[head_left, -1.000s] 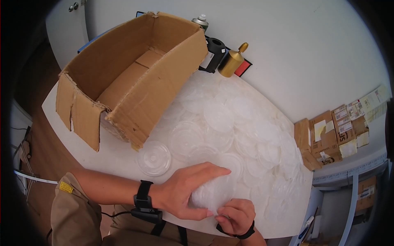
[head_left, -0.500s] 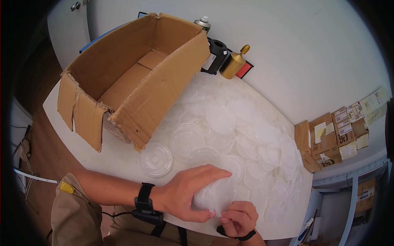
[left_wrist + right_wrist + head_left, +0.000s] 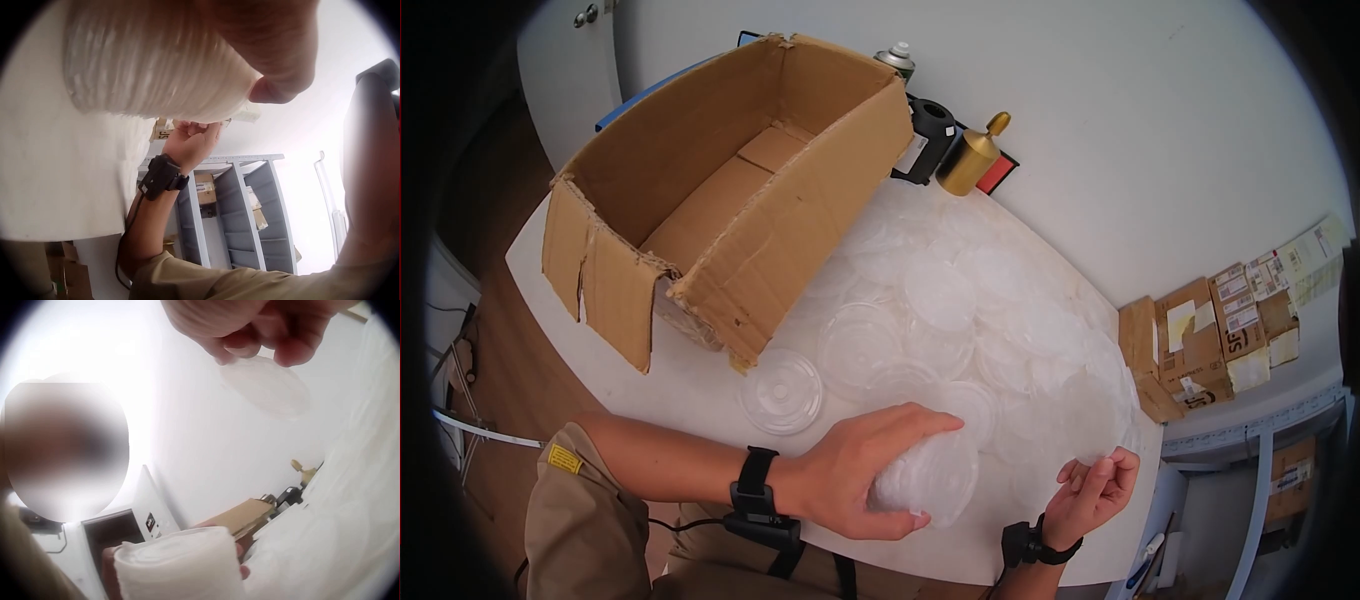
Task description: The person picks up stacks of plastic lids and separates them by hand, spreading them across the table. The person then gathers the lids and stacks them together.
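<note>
My left hand (image 3: 865,470) grips a thick stack of clear plastic lids (image 3: 945,480), thumb and fingers on either side, near the table's front edge. The left wrist view shows the stack's ridged side (image 3: 144,69), made of many nested rims. To the right of the stack, my right hand (image 3: 1095,490) pinches one round translucent lid (image 3: 269,387) by its edge. In the head view that lid overlaps the lids behind it. The stack's flat end (image 3: 175,547) faces the right wrist camera, and left fingertips show beside it.
Loose lids (image 3: 1010,340) cover much of the white table. A single lid (image 3: 782,392) lies flat at their left. An open cardboard box (image 3: 800,230) stands at the back left, with a gold canister (image 3: 968,163) and black device (image 3: 925,140) behind. Cartons (image 3: 1190,330) stand at the right.
My right hand was at the stack's lower edge beside the left fingertips. It has moved away right and up with one lid pinched. The left hand still grips the stack in place.
</note>
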The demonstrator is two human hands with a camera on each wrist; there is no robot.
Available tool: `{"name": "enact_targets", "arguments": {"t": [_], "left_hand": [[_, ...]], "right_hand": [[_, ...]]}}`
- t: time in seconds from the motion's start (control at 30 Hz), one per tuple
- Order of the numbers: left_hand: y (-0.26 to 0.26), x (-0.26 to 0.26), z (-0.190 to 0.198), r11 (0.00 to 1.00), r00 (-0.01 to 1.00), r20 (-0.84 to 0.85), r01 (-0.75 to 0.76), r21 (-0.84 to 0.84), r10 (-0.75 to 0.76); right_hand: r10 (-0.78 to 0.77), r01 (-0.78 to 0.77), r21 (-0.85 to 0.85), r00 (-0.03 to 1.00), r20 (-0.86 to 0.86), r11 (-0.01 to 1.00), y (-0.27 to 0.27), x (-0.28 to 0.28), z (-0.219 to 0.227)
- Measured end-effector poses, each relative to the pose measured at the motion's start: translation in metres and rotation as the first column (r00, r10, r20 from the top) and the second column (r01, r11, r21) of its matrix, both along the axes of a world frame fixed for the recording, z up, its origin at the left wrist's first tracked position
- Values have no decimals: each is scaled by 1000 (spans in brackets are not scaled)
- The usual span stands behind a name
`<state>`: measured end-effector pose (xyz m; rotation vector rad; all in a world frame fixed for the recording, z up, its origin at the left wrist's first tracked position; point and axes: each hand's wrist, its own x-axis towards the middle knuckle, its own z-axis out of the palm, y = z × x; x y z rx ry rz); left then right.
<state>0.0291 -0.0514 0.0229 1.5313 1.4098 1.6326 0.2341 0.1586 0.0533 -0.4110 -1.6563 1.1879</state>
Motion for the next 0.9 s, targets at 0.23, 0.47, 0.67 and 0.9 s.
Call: {"name": "enact_targets", "arguments": {"t": [0.23,0.47,0.67,0.9], "left_hand": [[1,1,-2,998,999,6,-37,55,37],[-1,1,1,1000,1000,13,-18,-19,18],[1,4,-4,998,998,4,-58,15,58],[3,4,-3,997,997,-9,-71,-1,71]], "right_hand": [[-596,442,467,761,257,766,69,9,-10],[-95,76,91,970,223,993,26,-7,-10],[458,-612,314,770,444,726,-35,-21,-5],[451,-574,338,809,378,746,-33,-17,-5]]}}
